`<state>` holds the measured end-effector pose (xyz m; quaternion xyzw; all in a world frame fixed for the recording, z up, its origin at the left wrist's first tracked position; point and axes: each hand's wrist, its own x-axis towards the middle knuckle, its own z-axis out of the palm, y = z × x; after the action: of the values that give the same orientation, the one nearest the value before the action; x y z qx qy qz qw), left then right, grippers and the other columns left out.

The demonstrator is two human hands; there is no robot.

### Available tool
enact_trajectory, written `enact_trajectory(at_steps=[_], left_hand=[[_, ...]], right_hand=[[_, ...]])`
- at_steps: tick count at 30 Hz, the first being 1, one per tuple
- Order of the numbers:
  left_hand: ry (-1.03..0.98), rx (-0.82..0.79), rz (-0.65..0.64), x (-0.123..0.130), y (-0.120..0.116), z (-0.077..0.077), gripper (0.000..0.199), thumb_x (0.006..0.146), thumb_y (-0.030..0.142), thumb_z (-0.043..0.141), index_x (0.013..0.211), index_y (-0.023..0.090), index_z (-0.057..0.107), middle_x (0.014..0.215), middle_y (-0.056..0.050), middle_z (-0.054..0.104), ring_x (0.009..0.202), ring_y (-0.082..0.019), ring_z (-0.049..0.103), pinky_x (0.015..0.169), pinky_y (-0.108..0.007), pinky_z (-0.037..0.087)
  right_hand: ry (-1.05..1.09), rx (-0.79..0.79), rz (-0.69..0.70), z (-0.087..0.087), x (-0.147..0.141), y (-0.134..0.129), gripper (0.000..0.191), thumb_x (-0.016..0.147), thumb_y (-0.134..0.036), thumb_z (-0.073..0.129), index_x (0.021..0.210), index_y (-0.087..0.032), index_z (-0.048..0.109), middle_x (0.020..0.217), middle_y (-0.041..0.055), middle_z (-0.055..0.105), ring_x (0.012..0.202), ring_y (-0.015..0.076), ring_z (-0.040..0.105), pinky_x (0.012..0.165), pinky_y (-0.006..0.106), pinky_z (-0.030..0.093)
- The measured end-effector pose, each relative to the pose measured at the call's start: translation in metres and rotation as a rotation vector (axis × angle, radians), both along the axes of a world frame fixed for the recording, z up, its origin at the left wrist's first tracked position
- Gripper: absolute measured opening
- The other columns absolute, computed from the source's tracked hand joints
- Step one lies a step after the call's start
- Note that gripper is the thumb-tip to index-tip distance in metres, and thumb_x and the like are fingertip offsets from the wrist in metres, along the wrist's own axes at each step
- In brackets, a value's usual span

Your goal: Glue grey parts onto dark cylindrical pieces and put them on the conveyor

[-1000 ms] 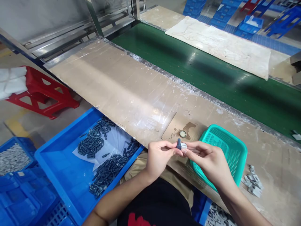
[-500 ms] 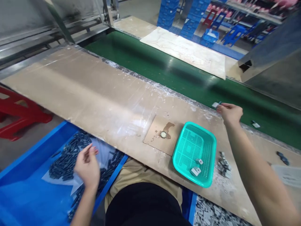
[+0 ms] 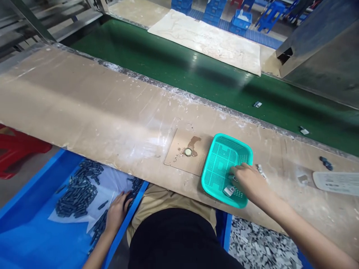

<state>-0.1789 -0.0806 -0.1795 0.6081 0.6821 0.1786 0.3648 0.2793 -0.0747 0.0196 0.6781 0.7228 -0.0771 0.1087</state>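
Observation:
My right hand [image 3: 248, 179] reaches into the green plastic basket [image 3: 211, 164], fingers pinched on a small grey block that they mostly cover. Another grey block [image 3: 229, 191] lies near it on the basket floor. In the blue bin at the left, my left hand [image 3: 115, 211] is among small dark strip-like pieces [image 3: 77, 198]. Its fingers are curled down, and what they grip is hidden. Two grey-and-dark assembled pieces, one farther [image 3: 257, 104] and one nearer [image 3: 303, 130], rest on the green conveyor belt [image 3: 168, 67].
A round tin [image 3: 188, 152] sits on a wet-stained cardboard square [image 3: 175, 158] left of the basket. Grey blocks [image 3: 260, 170] and dark pieces [image 3: 325, 163] lie to its right, near a translucent tray [image 3: 336, 182]. A bin of grey parts [image 3: 260, 243] stands below the table edge.
My right hand has let go of an assembled piece on the belt and come back into the basket. My left hand has lowered rightward into the dark pieces. The view has tilted down.

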Motion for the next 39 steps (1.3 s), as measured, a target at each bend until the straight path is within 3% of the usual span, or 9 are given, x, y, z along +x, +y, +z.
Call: enact_trajectory(at_steps=[3,7,11,14,19,24,27,33,39], left_hand=[[-0.131,-0.132,0.271,0.005,0.012,0.015,0.021,0.058,0.032,0.071,0.077,0.023,0.07,0.091,-0.009,0.072,0.103,-0.034,0.06,0.1,-0.045,0.038],[-0.194,-0.164,0.518,0.008,0.021,0.025,0.022,0.059,0.026,0.072,0.08,0.021,0.068,0.083,-0.008,0.072,0.104,-0.034,0.06,0.099,-0.048,0.037],[-0.399,-0.25,0.718,0.011,0.025,0.038,0.017,0.068,0.018,0.068,0.084,0.016,0.065,0.079,-0.007,0.071,0.09,-0.024,0.066,0.089,-0.04,0.048],[-0.587,-0.341,0.776,0.017,0.026,0.057,0.008,0.074,0.009,0.06,0.079,0.015,0.063,0.077,-0.006,0.071,0.075,-0.017,0.068,0.077,-0.032,0.055],[-1.043,-0.527,0.976,0.037,0.024,0.107,0.019,0.078,-0.002,0.053,0.078,0.014,0.064,0.074,-0.002,0.068,0.064,-0.009,0.066,0.058,-0.016,0.054],[-1.237,-0.504,0.83,0.064,0.02,0.142,0.022,0.064,0.0,0.07,0.081,0.013,0.065,0.07,-0.001,0.066,0.048,-0.004,0.054,0.04,-0.011,0.043],[-1.258,-0.5,0.734,0.078,0.02,0.152,0.029,0.059,0.004,0.076,0.084,0.014,0.065,0.076,-0.002,0.069,0.05,-0.004,0.057,0.048,-0.012,0.048],[-1.311,-0.474,0.597,0.102,0.026,0.163,0.023,0.064,0.031,0.077,0.069,0.013,0.064,0.079,-0.005,0.071,0.064,-0.013,0.066,0.062,-0.023,0.055],[-1.401,-0.478,0.515,0.126,0.036,0.168,0.044,0.058,0.009,0.079,0.099,0.018,0.067,0.101,-0.003,0.068,0.078,-0.012,0.066,0.077,-0.025,0.054]], right_hand=[[0.232,-0.009,-0.057,-0.004,0.001,0.002,0.013,0.074,-0.011,0.053,0.069,-0.019,0.062,0.076,0.0096,0.068,0.078,0.0264,0.063,0.068,0.039,0.048],[0.887,-0.087,-0.341,0.011,0.003,0.004,0.015,0.078,-0.03,0.063,0.089,-0.021,0.065,0.093,0.0081,0.07,0.087,0.0242,0.066,0.076,0.039,0.053],[1.394,-0.127,-0.65,0.019,-0.006,0.006,0.032,0.08,-0.044,0.062,0.1,-0.019,0.063,0.082,0.0081,0.071,0.073,0.022,0.069,0.07,0.038,0.056],[1.505,-0.179,-0.731,0.017,-0.016,0.012,0.04,0.079,-0.044,0.064,0.108,-0.016,0.062,0.079,0.0095,0.072,0.068,0.021,0.069,0.068,0.037,0.057],[1.411,-0.104,-0.597,0.017,-0.038,0.033,0.031,0.079,-0.042,0.065,0.096,-0.017,0.061,0.089,0.0106,0.071,0.082,0.0242,0.069,0.077,0.042,0.055],[0.84,0.314,-0.17,0.008,-0.065,0.061,0.02,0.081,-0.038,0.06,0.091,-0.021,0.064,0.097,0.0084,0.068,0.088,0.025,0.064,0.079,0.042,0.049],[0.624,0.393,0.016,-0.004,-0.075,0.073,0.017,0.083,-0.034,0.057,0.088,-0.021,0.066,0.089,0.0078,0.068,0.086,0.0255,0.06,0.076,0.04,0.047],[0.46,0.336,0.082,-0.023,-0.078,0.079,0.023,0.087,-0.032,0.05,0.089,-0.02,0.07,0.081,0.0084,0.068,0.078,0.0248,0.058,0.071,0.038,0.044],[0.483,0.329,0.064,-0.024,-0.077,0.078,0.026,0.086,-0.035,0.051,0.09,-0.018,0.071,0.083,0.0092,0.069,0.078,0.0257,0.059,0.071,0.04,0.045]])
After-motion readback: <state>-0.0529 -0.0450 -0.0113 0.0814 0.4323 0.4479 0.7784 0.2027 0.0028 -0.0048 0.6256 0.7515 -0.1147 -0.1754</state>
